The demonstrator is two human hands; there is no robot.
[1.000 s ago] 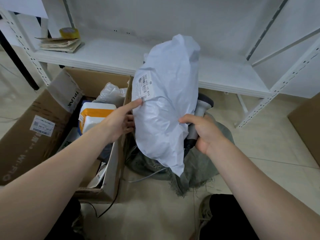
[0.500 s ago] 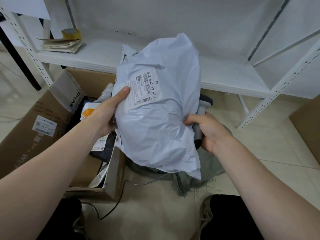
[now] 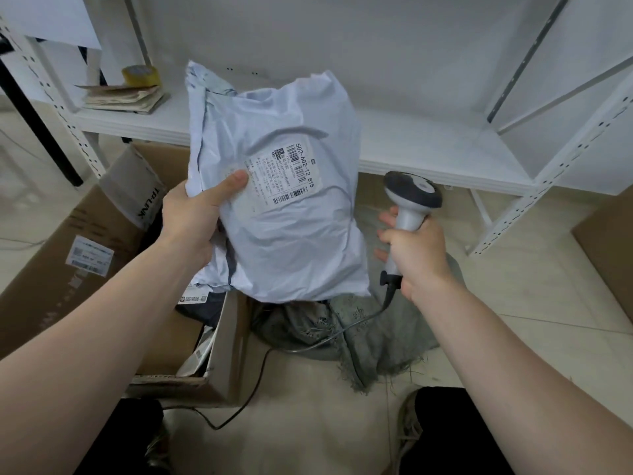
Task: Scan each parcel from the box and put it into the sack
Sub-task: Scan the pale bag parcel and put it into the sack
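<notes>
Scan step in hand: parcel (image 3: 291,231) is held up over the right wall of the box (image 3: 68,269) and the sack (image 3: 376,341), label (image 3: 284,174) facing the camera, not yet bagged. Left hand (image 3: 195,217) grips the parcel's left edge, thumb on the front at the label's corner; right hand (image 3: 416,255) is wrapped round the handle of the scanner (image 3: 411,197) just right of the parcel, head up, hands apart with the parcel between. Next move probably: swing the scanner head onto the barcode, keep the label flat, then drop the parcel into the sack below.
</notes>
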